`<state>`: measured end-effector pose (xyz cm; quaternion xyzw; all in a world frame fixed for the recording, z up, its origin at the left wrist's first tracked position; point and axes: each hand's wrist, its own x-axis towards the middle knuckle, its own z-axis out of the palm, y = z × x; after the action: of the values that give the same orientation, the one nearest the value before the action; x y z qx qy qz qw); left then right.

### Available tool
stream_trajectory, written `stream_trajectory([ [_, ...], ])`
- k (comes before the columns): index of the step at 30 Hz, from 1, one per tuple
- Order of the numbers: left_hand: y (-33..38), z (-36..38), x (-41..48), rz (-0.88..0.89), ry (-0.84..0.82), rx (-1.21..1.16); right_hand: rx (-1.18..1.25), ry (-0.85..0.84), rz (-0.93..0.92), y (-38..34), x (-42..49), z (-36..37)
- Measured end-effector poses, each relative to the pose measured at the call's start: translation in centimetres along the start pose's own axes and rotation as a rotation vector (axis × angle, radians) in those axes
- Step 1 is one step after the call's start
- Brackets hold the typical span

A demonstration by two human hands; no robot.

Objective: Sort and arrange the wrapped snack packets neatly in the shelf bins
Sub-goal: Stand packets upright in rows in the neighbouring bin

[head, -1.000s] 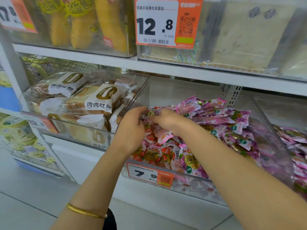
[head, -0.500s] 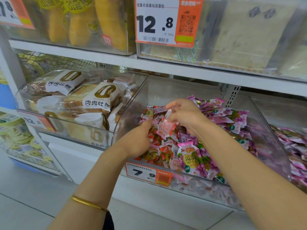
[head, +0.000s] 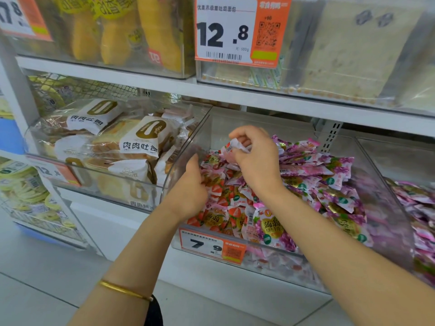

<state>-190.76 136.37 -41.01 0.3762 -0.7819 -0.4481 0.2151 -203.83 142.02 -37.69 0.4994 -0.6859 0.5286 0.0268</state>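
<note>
A clear plastic shelf bin (head: 386, 208) holds a heap of small snack packets: red strawberry ones (head: 219, 208) on the left and purple grape ones (head: 329, 180) on the right. My right hand (head: 256, 158) is raised over the heap, fingers pinched on a pink-and-white packet (head: 231, 147). My left hand (head: 188, 191) is lower, at the bin's left wall, with its fingers curled into the strawberry packets; whether it grips one is hidden.
A bin of wrapped bread (head: 113, 147) stands to the left, another bin of purple packets (head: 421, 208) to the right. A shelf board (head: 259, 97) runs close above, with bins of yellow snacks (head: 117, 31). An orange price tag (head: 211, 245) hangs on the bin front.
My right hand has lifted a packet up from the heap and drawn it toward the bin's back. My left hand has slid down to the left wall among the strawberry packets.
</note>
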Motion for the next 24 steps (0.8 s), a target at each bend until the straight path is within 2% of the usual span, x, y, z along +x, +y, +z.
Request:
stream_trajectory([
  [1,-0.1,0.0,0.1,0.001,0.018,0.001,-0.016,-0.086,0.001,-0.1,-0.1,-0.1],
  [2,-0.1,0.0,0.1,0.005,0.043,-0.01,-0.048,-0.27,0.023,-0.2,-0.1,-0.2],
  [4,0.1,0.1,0.1,0.05,0.103,0.0,-0.105,-0.753,0.134,-0.5,-0.2,-0.7],
  [5,0.3,0.3,0.0,0.094,0.139,0.054,-0.089,-0.867,0.194,-0.5,-0.1,-1.1],
  [6,0.5,0.4,-0.1,0.148,0.17,0.136,-0.051,-0.853,0.232,-0.4,0.3,-1.7],
  [7,0.6,0.6,-0.1,0.206,0.179,0.222,-0.007,-0.752,0.254,-0.3,0.8,-2.4],
  [9,0.7,0.9,-0.2,0.284,0.108,0.355,-0.023,-0.528,0.257,0.4,1.8,-3.7],
  [10,0.7,1.0,-0.1,0.297,0.045,0.405,-0.09,-0.488,0.236,0.9,2.1,-4.2],
  [11,0.8,1.2,-0.1,0.3,-0.013,0.461,-0.176,-0.505,0.202,1.3,2.3,-4.3],
  [13,0.7,1.4,0.1,0.309,-0.073,0.579,-0.423,-0.647,0.103,1.8,2.1,-4.1],
  [15,0.6,1.4,0.3,0.332,-0.078,0.647,-0.759,-0.81,0.015,2.0,1.5,-3.3],
  [17,0.6,1.4,0.5,0.34,-0.072,0.694,-0.975,-0.863,-0.034,1.9,1.3,-2.6],
  [24,0.8,1.1,0.2,0.35,-0.059,0.699,-1.027,-0.845,-0.125,1.0,1.1,-1.6],
])
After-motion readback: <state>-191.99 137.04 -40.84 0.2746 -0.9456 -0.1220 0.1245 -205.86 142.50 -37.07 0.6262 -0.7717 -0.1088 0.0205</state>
